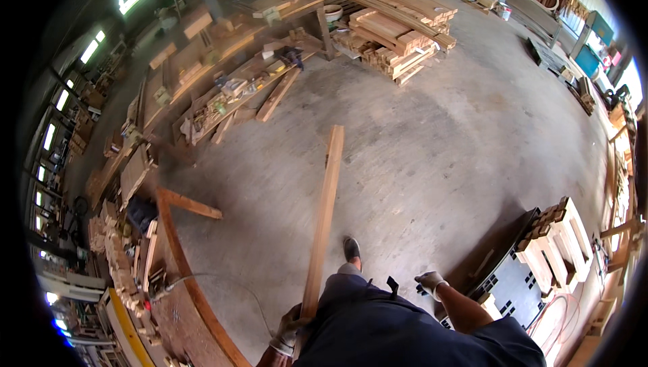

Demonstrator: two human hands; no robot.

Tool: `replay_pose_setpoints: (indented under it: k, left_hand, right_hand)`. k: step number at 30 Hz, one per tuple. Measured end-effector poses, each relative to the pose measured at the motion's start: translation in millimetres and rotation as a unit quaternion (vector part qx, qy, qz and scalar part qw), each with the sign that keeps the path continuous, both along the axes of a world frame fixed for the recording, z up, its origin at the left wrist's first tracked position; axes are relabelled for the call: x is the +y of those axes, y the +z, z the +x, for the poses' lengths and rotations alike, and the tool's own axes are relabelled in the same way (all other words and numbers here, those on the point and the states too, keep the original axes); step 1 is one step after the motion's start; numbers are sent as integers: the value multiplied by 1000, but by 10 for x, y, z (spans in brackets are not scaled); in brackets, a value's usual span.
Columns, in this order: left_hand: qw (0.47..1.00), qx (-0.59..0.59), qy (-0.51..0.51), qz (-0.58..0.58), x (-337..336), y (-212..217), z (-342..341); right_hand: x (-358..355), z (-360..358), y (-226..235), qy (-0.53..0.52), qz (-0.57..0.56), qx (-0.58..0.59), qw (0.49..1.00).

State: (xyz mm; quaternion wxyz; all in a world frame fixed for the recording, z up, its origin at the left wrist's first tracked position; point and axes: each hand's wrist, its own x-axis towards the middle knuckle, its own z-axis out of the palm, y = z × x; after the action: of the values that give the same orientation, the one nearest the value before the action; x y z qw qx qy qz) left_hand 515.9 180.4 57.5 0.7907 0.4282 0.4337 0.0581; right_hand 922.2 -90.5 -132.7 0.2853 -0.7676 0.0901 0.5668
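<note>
A long, narrow wooden board point(324, 212) reaches from my left side forward over the concrete floor. My left hand point(291, 326), in a light glove, is wrapped around its near end by my hip. At my right side hangs my right hand point(430, 282), gloved in pale fabric with dark fingertips. Its fingers are loosely bent and apart, and I see nothing in them. Nearest to that hand is a black plastic pallet point(513, 284), which bears a stack of light wooden pieces point(557, 245).
A brown-edged workbench point(196, 299) curves along my left, with a hose beside it. Ahead left, a long bench point(236, 46) carries wood and tools above a cluttered lower shelf. Stacked boards point(398, 29) stand farther ahead. One shoe point(352, 251) shows on the concrete floor point(432, 158).
</note>
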Motion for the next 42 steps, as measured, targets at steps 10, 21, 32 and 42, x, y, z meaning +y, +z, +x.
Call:
replay_pose_setpoints:
  k: [10,21,32,42]
  left_hand:
    - [987,18,-153,-53,1571,124,1722]
    - [934,135,-319,87,2481,313,4192]
    - [733,150,-533,396,3139,521,6575]
    - [680,113,-601,405,4056,817,8893]
  right_hand:
    - [549,799,796,-138,-34,-34,989]
    - [1176,2727,294,-225,9,-14,974]
    - [3104,6067,2267,23,164,-684,710]
    - [4083,7624,2237,484,58,-446,751]
